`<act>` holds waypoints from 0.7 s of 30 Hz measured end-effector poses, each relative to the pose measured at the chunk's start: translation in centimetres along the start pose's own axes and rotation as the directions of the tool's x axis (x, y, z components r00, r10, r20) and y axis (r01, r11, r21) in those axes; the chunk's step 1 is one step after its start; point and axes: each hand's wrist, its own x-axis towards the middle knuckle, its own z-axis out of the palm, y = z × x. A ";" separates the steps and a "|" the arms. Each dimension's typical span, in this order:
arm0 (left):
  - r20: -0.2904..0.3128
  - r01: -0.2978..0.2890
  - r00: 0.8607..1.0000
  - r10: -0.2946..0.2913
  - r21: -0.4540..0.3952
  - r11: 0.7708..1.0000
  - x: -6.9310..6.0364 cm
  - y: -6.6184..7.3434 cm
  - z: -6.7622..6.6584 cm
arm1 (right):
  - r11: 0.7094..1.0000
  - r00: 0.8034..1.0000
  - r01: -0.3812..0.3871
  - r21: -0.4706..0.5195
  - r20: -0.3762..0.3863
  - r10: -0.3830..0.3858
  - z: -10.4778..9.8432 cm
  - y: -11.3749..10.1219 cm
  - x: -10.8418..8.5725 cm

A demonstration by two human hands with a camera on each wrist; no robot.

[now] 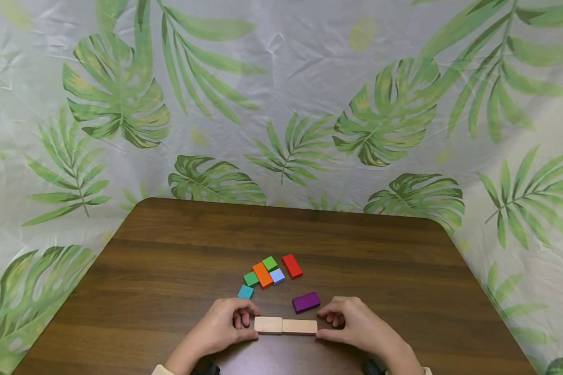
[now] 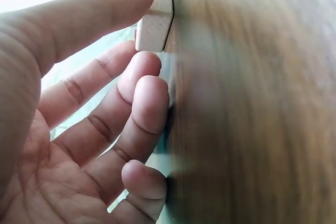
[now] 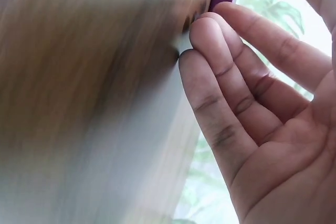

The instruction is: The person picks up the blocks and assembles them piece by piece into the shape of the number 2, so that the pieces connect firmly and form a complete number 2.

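Left plain block [image 1: 268,325] pinched by left fingers [image 2: 126,3]; right fingers [image 3: 212,38], parted, at right block [image 1: 300,327], grip unclear.

The brown table [image 1: 169,250] carries a purple block [image 1: 306,302]. On its near side, two pale blocks [image 1: 268,325] lie end to end. Beyond it is a red block [image 1: 292,265]; beyond and leftward, an orange block [image 1: 262,275] among a green block [image 1: 251,279], a lime block [image 1: 269,263] and a light-blue block [image 1: 277,276]; to its left, a turquoise block [image 1: 245,291].
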 end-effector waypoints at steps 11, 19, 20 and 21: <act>-0.015 0.020 1.000 -0.020 -0.027 0.999 0.0 -0.4 -0.1 | 1.000 1.000 -0.018 0.006 0.005 0.018 -1.8 2.4 0.6; -0.014 0.031 0.999 -0.031 -0.041 0.999 0.0 -0.5 -0.2 | 1.000 0.999 -0.012 0.012 0.033 0.012 -2.5 3.0 2.1; -0.014 0.032 0.999 -0.032 -0.042 0.999 0.0 -0.5 -0.2 | 1.000 0.999 -0.003 0.010 0.035 0.003 -2.5 3.1 2.3; -0.014 0.034 0.999 -0.035 -0.041 0.999 0.1 -0.5 -0.2 | 1.000 0.999 -0.002 0.004 0.034 0.002 -2.5 3.1 2.5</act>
